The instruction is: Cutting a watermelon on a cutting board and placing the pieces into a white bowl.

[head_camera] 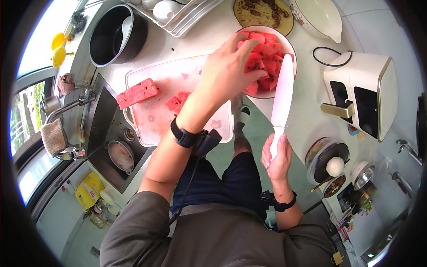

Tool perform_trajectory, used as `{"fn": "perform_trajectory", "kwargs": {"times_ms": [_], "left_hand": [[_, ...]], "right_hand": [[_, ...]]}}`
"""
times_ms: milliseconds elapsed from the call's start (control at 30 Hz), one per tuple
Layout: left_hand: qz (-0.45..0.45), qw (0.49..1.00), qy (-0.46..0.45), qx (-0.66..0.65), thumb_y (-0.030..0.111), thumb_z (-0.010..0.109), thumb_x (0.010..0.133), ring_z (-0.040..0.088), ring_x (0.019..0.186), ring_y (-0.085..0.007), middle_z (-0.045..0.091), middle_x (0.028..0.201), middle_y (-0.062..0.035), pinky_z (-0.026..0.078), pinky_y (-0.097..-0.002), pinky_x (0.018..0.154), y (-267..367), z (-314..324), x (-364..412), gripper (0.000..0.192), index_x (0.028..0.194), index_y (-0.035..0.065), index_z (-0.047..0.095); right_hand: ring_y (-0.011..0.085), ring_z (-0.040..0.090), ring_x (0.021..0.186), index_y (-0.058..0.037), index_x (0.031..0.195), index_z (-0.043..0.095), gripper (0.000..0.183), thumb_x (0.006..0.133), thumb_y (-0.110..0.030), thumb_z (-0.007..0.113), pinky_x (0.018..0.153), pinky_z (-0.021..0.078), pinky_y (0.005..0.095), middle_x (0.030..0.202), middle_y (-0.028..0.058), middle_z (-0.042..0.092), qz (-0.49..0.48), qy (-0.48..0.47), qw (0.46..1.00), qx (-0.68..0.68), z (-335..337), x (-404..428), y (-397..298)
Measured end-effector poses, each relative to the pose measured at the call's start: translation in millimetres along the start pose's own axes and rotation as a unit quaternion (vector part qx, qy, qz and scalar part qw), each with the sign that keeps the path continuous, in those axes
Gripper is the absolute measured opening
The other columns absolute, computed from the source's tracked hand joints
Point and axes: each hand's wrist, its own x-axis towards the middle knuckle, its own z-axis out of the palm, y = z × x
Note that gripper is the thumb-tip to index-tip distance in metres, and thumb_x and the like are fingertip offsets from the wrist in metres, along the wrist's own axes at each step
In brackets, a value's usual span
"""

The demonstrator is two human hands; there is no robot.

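My left hand [235, 61] reaches over a white bowl [292, 50] heaped with cut watermelon chunks [267, 61], its fingers spread at the near left part of the pile. Whether a piece lies under the fingers is hidden. My right hand [279, 155] grips the white handle of a knife [283, 93], whose pale blade points up beside the bowl's right side. On the white cutting board [156, 121] lie a long watermelon block [137, 93], at the left edge, and some small watermelon pieces [178, 101], partly covered by my left forearm.
A steel sink [110, 130] with a strainer and a faucet [68, 108] is at left. A black pot [116, 36] and a dish rack [181, 28] stand behind. A plate of food [263, 13] touches the bowl's far side. A white appliance [360, 93] stands at right.
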Motion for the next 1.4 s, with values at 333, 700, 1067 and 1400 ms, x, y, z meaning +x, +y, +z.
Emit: {"fn": "perform_trajectory", "kwargs": {"times_ms": [333,700,1067,1400], "left_hand": [[-0.171,0.979,0.108,0.041,0.000,0.080,0.087,0.067,0.085,-0.0231,0.070,0.109,-0.0131,0.056,-0.0332,0.074,-59,-46,-173,0.032,0.117,0.0011,0.070],[-0.212,0.967,-0.013,0.143,0.018,0.093,0.071,0.054,0.131,-0.0407,0.055,0.141,-0.0221,0.047,-0.0489,0.109,-90,-53,-223,0.090,0.150,0.0031,0.050],[-0.242,0.961,0.002,0.138,0.018,0.088,0.070,0.055,0.118,-0.0398,0.056,0.127,-0.0194,0.048,-0.0485,0.103,-86,-60,-224,0.075,0.135,0.0001,0.056],[-0.350,0.935,0.028,-0.054,0.018,0.087,0.075,0.061,0.107,-0.0284,0.058,0.121,-0.0159,0.051,-0.0401,0.097,-65,-67,-216,0.066,0.131,-0.0023,0.059]], "right_hand": [[0.0070,0.036,0.045,-0.0061,0.094,0.051,0.052,0.115,-0.052,0.034,0.040,0.0280,0.0226,0.062,-0.0005,0.042,-0.022,-0.023,0.999,-0.011,-7,-1,5],[0.0055,0.043,0.053,-0.0036,0.090,0.055,0.039,0.115,-0.031,0.042,0.049,0.0339,0.0249,0.067,-0.0009,0.049,0.032,-0.143,0.979,-0.139,32,-19,44],[0.0056,0.043,0.053,-0.0043,0.090,0.057,0.038,0.115,-0.029,0.043,0.049,0.0345,0.0263,0.064,-0.0017,0.047,0.094,-0.123,0.968,-0.196,53,-15,73],[0.0049,0.043,0.054,-0.0046,0.090,0.056,0.039,0.116,-0.029,0.043,0.049,0.0349,0.0253,0.064,-0.0027,0.047,0.106,-0.103,0.975,-0.163,51,-18,73]]}}
